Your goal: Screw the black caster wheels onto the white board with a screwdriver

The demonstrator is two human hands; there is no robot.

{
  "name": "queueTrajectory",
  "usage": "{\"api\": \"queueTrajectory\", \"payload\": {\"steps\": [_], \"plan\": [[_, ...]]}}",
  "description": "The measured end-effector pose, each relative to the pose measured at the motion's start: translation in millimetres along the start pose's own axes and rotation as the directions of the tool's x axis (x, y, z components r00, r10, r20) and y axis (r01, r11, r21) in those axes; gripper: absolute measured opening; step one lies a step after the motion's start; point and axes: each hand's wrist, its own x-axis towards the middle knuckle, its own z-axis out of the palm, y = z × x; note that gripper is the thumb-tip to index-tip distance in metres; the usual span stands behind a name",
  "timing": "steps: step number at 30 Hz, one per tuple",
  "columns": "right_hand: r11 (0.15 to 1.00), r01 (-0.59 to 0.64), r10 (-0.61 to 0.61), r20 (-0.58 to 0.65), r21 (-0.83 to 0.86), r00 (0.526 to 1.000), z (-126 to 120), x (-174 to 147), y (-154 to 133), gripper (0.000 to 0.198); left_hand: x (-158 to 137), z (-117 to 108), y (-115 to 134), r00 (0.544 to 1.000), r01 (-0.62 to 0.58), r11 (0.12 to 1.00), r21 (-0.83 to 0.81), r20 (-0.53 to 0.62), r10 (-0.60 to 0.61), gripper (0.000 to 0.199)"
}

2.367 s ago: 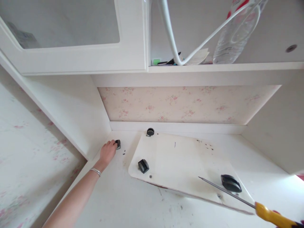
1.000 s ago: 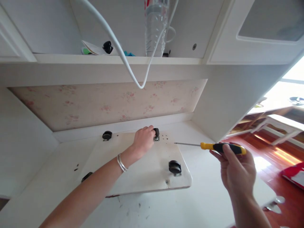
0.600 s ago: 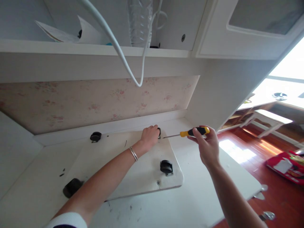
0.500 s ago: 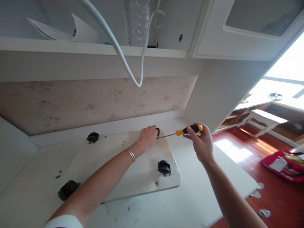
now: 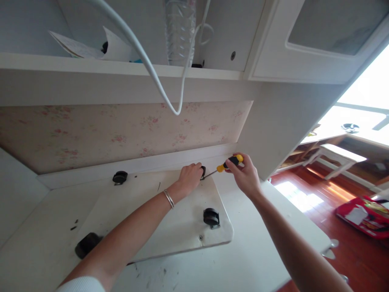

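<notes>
Four black casters [image 5: 211,217] on your white board [image 5: 179,227]. Your left hand [image 5: 189,178] holds far-right caster [image 5: 203,170], fingers curled narrow against it. Your right hand [image 5: 243,174] grips yellow-and-black screwdriver [image 5: 221,167], fingers wrapped round handle, tip at that caster's base. Writing on shelf [image 5: 91,65] paper [image 5: 80,49] too small to read; markings on red bag [image 5: 369,219], floor [image 5: 322,231], also illegible.

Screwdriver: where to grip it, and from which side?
The screwdriver is probably best gripped by its thick yellow-and-black handle, from the person's right. The thin shaft slants down leftward toward the caster the left hand holds, leaving the handle end pointing right, where the right hand has it.
</notes>
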Motion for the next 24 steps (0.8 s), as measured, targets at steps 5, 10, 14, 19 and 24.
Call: {"api": "queueTrajectory", "payload": {"steps": [5, 10, 14, 19, 24], "plan": [[0.997, 0.020, -0.018, 0.037, -0.080, 0.999, 2.3, 3.5, -4.8, 0.049, 0.5, -0.1, -0.5, 1.000, -0.018, 1.000, 0.020, 0.001, 0.018, 0.017], [0.991, 0.048, -0.038, 0.079, -0.123, 0.996, 4.4, 7.1, -5.5, 0.045, 1.3, 0.8, -0.9, 0.999, -0.040, 0.998, 0.039, -0.012, 0.040, 0.016], [0.987, 0.067, -0.054, 0.093, -0.147, 0.994, 6.5, 10.1, -4.7, 0.044, 2.4, 2.9, -1.8, 0.999, -0.043, 0.998, 0.042, -0.012, 0.043, 0.017], [0.982, 0.092, -0.073, 0.115, -0.166, 0.991, 7.7, 13.1, -5.9, 0.042, 4.6, 3.9, -3.1, 0.999, -0.048, 0.998, 0.039, -0.014, 0.049, 0.018], [0.978, 0.099, -0.078, 0.120, -0.183, 0.990, 7.6, 13.3, -8.1, 0.041, 4.6, 3.8, -3.2, 0.998, -0.053, 0.998, 0.041, -0.027, 0.054, 0.017]]}}
